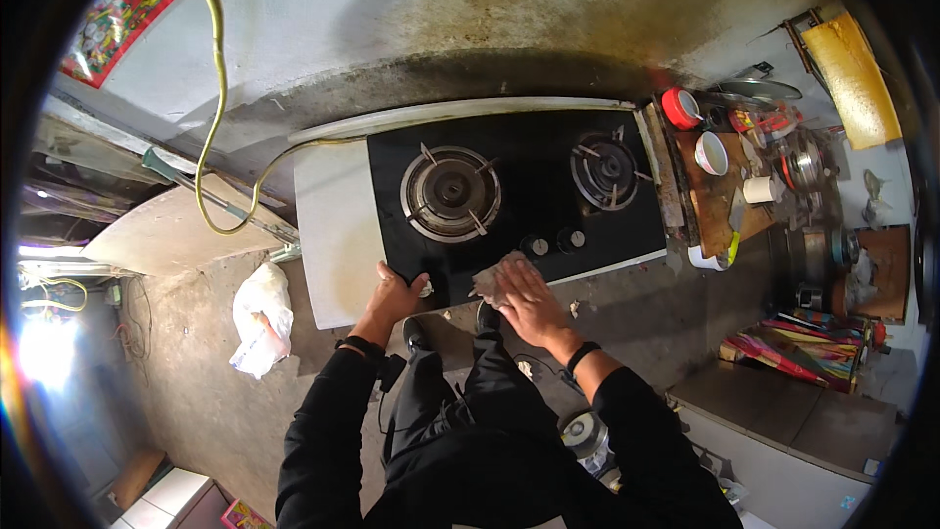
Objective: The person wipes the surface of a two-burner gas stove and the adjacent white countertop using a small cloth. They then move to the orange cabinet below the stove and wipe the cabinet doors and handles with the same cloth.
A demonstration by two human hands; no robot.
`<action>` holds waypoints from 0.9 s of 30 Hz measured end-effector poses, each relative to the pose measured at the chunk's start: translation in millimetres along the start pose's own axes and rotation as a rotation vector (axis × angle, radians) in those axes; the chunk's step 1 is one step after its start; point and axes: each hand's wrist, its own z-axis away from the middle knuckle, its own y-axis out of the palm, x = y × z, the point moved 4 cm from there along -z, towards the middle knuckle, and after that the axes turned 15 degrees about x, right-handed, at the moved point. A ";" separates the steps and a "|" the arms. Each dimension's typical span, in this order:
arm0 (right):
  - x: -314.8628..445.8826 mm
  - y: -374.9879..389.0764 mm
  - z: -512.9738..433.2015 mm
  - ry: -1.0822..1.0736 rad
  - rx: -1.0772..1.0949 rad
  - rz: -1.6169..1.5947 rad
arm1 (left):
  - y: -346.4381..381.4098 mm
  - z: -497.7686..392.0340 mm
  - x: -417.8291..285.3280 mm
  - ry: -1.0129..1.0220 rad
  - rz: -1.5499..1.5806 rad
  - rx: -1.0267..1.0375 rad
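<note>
A black two-burner gas stove [529, 162] lies before me on a white counter [334, 235]. My right hand [530, 301] presses a crumpled greyish cloth [496, 281] flat against the stove's front edge, left of two control knobs [540, 245]. At the stove's front left corner rests my left hand [393, 301], thumb and fingers apart, its thumb near another knob [426, 289]; it holds nothing. The large left burner [451, 195] and the smaller right burner [605, 171] carry metal pan supports, with no pot on them.
A yellow-green gas hose [219, 88] loops down to the counter at left. On the right stand a cutting board [716, 213], a white bowl [711, 153], a knife [736, 214] and a red container [681, 108]. A white plastic bag [263, 319] lies on the floor.
</note>
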 end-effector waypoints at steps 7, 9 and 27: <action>-72.9 -3.1 59.3 0.063 -0.079 -0.069 | 11.4 -15.9 14.6 0.080 -0.014 0.007; -95.9 -5.5 74.6 0.122 -0.101 -0.064 | 5.8 -8.7 6.9 0.021 -0.020 0.020; -278.9 26.4 10.5 0.233 -0.169 -1.178 | 6.1 27.0 -34.4 -0.242 -0.001 -0.011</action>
